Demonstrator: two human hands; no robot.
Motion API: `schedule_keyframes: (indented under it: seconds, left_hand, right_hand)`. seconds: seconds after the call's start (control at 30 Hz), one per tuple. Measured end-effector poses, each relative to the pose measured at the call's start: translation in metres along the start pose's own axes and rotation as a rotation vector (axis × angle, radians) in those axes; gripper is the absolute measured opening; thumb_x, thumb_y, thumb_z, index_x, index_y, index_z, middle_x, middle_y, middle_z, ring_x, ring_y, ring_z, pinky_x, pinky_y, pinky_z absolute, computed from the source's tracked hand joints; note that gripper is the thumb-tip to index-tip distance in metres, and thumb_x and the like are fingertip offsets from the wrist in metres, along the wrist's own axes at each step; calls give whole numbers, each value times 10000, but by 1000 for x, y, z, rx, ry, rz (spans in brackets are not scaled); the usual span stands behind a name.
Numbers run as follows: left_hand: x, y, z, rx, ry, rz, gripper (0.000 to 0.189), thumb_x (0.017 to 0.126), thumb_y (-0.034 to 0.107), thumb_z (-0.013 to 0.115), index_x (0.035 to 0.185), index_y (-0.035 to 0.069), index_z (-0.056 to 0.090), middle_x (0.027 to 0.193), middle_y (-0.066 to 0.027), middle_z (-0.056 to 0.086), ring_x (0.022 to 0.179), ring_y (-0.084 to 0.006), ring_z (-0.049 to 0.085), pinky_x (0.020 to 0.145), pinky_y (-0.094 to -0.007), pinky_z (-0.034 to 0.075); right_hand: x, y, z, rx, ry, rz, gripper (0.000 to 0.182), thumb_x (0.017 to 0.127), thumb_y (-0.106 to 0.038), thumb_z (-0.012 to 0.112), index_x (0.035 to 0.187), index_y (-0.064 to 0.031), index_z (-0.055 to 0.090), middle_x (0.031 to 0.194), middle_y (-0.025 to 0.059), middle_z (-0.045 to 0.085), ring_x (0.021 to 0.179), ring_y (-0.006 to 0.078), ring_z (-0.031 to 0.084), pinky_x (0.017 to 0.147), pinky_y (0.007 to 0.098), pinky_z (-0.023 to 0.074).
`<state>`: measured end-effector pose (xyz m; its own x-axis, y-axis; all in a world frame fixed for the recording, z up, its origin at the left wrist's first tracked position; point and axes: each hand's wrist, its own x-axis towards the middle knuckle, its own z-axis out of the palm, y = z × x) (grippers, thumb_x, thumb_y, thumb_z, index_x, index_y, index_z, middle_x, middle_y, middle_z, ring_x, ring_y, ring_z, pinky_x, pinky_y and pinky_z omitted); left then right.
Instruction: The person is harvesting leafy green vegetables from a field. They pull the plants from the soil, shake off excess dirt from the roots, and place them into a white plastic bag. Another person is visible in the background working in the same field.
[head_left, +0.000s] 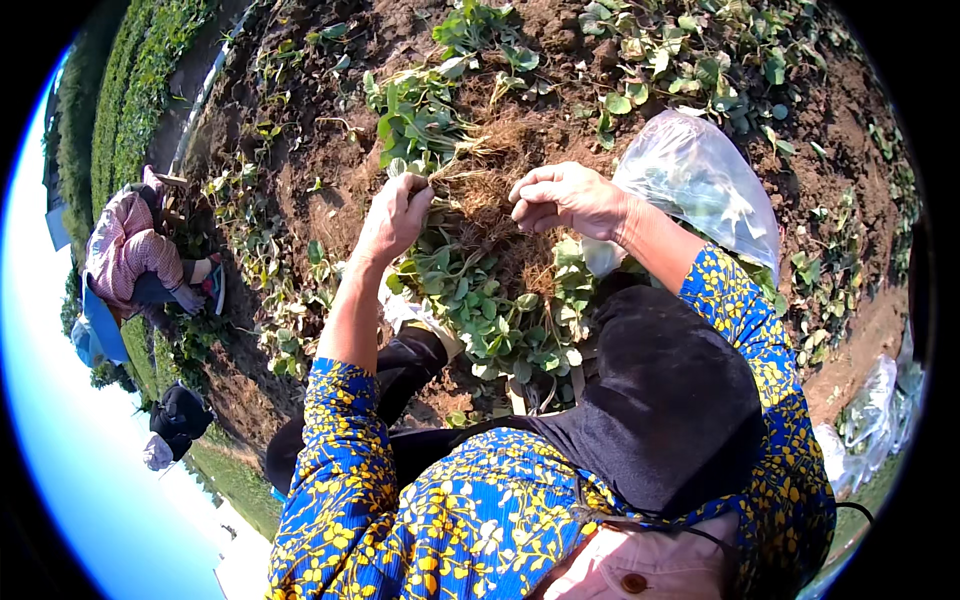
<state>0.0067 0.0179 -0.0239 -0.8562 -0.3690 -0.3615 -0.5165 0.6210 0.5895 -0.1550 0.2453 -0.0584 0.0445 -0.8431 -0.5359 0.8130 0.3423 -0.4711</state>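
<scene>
Over a pile of uprooted leafy seedlings (480, 315), my left hand (396, 214) pinches a seedling (442, 174) by its stems. Its thin roots spread towards my other hand. My right hand (566, 199) is raised to the right of the roots, fingers curled close together; whether a root strand lies between them is too fine to tell. Tangled brown roots (480, 196) lie on the soil between and beneath both hands. More seedlings (416, 116) lie just beyond, leaves to the left and roots to the right.
A clear plastic bag (697, 184) with green leaves inside stands beside my right forearm. Plants and loose soil surround me. At the left a co-worker (139, 259) sits low, and another person (178, 420) is farther off. More plastic bags (874, 412) lie at the lower right.
</scene>
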Motion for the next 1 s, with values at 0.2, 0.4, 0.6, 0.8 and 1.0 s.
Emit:
schedule_keyframes:
  seconds: [0.2,0.4,0.6,0.8,1.0]
  left_hand:
    - [-19,44,22,208,-95,370,199,880,179,573,988,14,597,913,-153,602,884,-318,584,785,-385,470]
    - [-7,4,22,482,-176,249,295,784,159,623,1061,61,606,1025,-101,613,1072,-296,511,940,-402,390]
    - [-13,20,31,494,128,305,227,784,139,631,1001,80,604,931,-92,596,953,-280,530,871,-409,394]
    - [-21,53,31,28,-141,171,190,905,179,544,1007,32,608,906,-129,608,854,-300,607,745,-376,489]
    - [56,-26,51,534,99,326,343,760,35,560,1101,62,577,1072,-121,569,1021,-304,515,893,-385,416]
  right_hand:
    - [34,30,32,33,92,-44,343,872,-193,638,1153,-42,511,1063,79,605,999,149,586,812,342,524]
    - [36,41,17,161,256,61,145,806,-1,536,950,3,551,825,116,638,648,187,634,552,305,544]
    - [34,47,12,267,171,62,225,781,-97,722,952,-15,601,828,62,643,602,118,597,514,249,503]
    - [37,52,2,11,283,58,210,760,-120,727,922,-24,635,803,36,645,632,98,596,495,249,476]
    - [24,36,18,-134,200,36,169,704,-31,727,854,-29,649,797,42,636,750,135,582,706,278,472]
